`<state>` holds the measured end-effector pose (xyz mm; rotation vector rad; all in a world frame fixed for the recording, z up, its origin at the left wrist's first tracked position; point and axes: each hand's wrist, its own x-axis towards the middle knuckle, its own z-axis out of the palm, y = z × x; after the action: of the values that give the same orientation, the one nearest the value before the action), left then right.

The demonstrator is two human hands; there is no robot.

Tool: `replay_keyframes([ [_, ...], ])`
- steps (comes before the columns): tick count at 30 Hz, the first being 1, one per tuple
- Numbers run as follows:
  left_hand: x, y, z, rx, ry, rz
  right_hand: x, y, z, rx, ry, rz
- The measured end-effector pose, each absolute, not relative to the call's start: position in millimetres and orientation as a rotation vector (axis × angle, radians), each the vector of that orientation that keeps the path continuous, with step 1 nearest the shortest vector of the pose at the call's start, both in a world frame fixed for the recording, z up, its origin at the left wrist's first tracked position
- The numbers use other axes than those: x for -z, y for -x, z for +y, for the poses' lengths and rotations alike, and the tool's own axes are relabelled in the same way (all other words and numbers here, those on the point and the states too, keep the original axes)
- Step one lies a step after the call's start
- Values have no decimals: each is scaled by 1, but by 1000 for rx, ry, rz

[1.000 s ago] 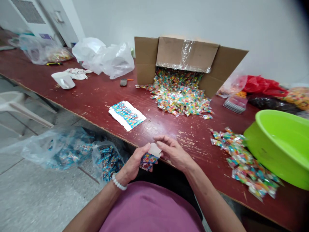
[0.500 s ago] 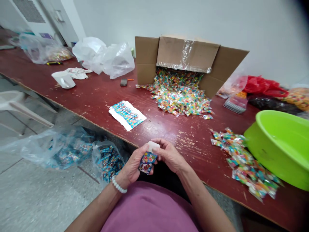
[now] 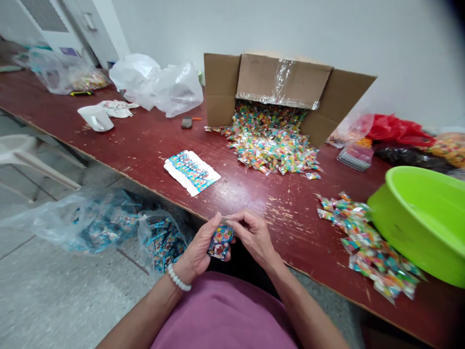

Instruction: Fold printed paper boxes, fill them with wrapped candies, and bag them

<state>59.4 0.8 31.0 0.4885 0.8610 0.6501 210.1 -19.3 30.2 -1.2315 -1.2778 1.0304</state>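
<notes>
A small blue printed candy box (image 3: pixel 220 241) is upright in my left hand (image 3: pixel 202 247), whose fingers wrap round it. At its top end my right hand (image 3: pixel 252 235) pinches the flap, which is folded down over the opening. Whether anything is inside the box cannot be seen. On the table just beyond my hands lies a stack of flat, unfolded blue-and-white cartons (image 3: pixel 192 172). Farther back, wrapped candies (image 3: pixel 274 145) spill out of an open cardboard box (image 3: pixel 283 80).
A green basin (image 3: pixel 410 232) stands at the right, beside a pile of wrapped candies (image 3: pixel 374 247). Plastic bags (image 3: pixel 109 223) of small blue boxes sit on the floor at left. A white cup (image 3: pixel 96 118) and white bags (image 3: pixel 156 85) are on the red table (image 3: pixel 145 140).
The white top flap stood up between my fingers; now it is bent down over the box. My right hand has turned and shifted slightly, its fingers pressing at the top.
</notes>
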Motion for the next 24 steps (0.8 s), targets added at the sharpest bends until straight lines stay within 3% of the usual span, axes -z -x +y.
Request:
replay_keyframes([
  [5, -31, -57, 7, -628, -323, 775, -36, -207, -27, -737, 1138, -1598],
  [17, -32, -60, -1, -624, -540, 939, -34, -209, -8, -1472, 1258, -922],
  [24, -32, -60, 4, -640, -446, 935, -34, -202, -16, -1265, 1303, -1045],
])
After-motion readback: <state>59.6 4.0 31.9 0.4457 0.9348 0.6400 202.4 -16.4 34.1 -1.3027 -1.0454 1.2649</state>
